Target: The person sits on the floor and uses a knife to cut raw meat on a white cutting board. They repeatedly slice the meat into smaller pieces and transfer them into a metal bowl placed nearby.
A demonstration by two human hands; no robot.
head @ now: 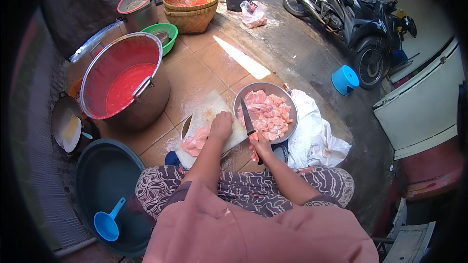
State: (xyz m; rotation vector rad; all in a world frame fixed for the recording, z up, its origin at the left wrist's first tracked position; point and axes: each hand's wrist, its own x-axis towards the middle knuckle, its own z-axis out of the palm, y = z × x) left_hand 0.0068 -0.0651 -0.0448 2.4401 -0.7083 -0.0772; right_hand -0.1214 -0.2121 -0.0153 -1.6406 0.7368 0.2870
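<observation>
My right hand (pixel 260 148) holds a kitchen knife (pixel 247 117) by its orange and black handle, the blade pointing up and away over the rim of a round bowl (pixel 297 117). Cut pieces of raw chicken (pixel 275 117) fill much of that bowl. My left hand (pixel 221 126) rests on a pale cutting board (pixel 239 133), beside a larger piece of raw chicken (pixel 195 141). The fingertips are bent down and partly hidden, so whether they grip any meat does not show. The board lies tilted over a round vessel, mostly covered by it.
A large metal pot (pixel 153 91) of red liquid stands left. Nearer are a dark basin (pixel 86 175) with a blue dipper (pixel 106 225) and a wok (pixel 58 117). A white sack (pixel 310 135) lies right of the bowl. Woven baskets (pixel 192 18) and a motorcycle (pixel 351 18) stand farther off.
</observation>
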